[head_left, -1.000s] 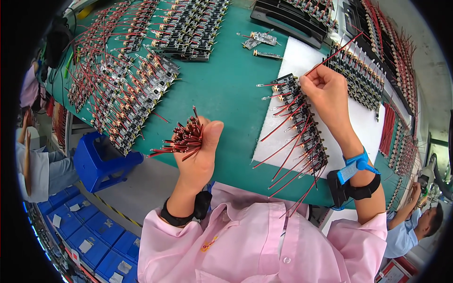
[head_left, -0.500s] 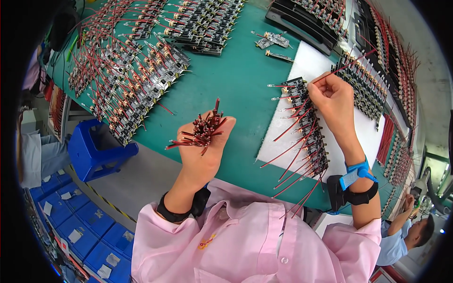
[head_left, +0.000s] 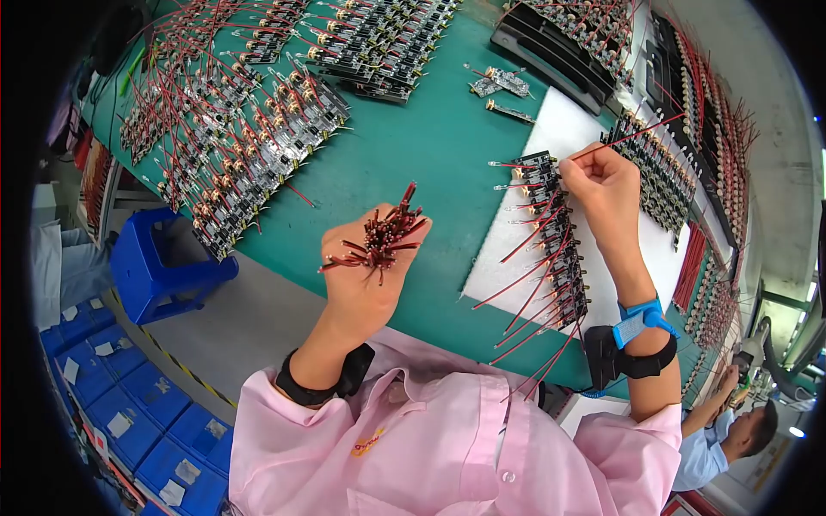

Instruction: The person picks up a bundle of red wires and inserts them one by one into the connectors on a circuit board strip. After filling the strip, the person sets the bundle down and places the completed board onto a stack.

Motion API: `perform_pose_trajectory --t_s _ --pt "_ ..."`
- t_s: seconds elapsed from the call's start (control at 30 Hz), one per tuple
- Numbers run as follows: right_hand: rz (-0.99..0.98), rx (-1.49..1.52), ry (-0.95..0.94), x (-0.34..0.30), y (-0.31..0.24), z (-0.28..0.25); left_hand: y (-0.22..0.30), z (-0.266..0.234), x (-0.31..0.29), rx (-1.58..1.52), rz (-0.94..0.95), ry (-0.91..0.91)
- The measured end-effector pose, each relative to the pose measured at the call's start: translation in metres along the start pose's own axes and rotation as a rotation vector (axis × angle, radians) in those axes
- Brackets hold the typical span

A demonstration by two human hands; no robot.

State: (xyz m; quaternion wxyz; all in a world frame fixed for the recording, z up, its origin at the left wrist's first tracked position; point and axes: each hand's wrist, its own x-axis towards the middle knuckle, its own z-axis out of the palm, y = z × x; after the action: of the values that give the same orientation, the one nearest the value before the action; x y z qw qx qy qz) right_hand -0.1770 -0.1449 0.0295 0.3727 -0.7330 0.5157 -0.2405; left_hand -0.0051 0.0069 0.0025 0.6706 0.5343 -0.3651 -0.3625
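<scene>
Bench (head_left: 404,163): a green surface is seen, laden with rows of small circuit boards.
White mat (head_left: 564,138): it is laid on the right part of the bench, under the row being worked on.
Finished boards (head_left: 232,146): many boards with red leads are spread over the bench's left side, well apart from both hands.
Blue stool (head_left: 155,267): it is placed on the floor beside the bench's near edge, left of the left hand.
Row of boards (head_left: 559,249): the row is lined up on the white mat, with red wires trailing toward the person.
Left hand (head_left: 366,275): it is held palm up over the bench's near edge and is curled loosely about a bundle of short red wires (head_left: 383,236), which is cradled in the palm.
Right hand (head_left: 602,185): it is pinched shut on a single red wire (head_left: 637,136) at the far end of the row of boards; the wire's free end is angled up and to the right.
Blue wrist strap (head_left: 641,318): it is worn on the right wrist.
</scene>
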Motion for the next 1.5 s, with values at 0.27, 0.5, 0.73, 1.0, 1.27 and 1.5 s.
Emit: perform_pose_trajectory --t_s 0.27,0.5,0.73,1.0,1.27,1.5 --pt "0.004 -0.019 0.023 0.0 0.0 0.002 0.002 0.0 0.0 -0.004 -0.004 -0.001" --pt "-0.011 -0.06 0.055 0.0 0.001 0.003 0.002 -0.003 0.0 0.067 -0.015 -0.027" --pt "-0.121 -0.119 0.074 -0.001 0.002 0.006 0.002 -0.002 0.001 0.086 0.007 -0.03" --pt "-0.231 -0.299 0.033 -0.005 -0.009 0.005 0.003 -0.001 0.001 0.062 0.019 -0.012" --pt "-0.319 -0.352 0.01 -0.007 -0.01 0.001 0.002 -0.001 0.0 0.066 0.013 -0.011" --pt "-0.487 -0.502 0.07 -0.014 -0.009 0.002 0.0 0.004 0.002 0.035 -0.028 0.052"
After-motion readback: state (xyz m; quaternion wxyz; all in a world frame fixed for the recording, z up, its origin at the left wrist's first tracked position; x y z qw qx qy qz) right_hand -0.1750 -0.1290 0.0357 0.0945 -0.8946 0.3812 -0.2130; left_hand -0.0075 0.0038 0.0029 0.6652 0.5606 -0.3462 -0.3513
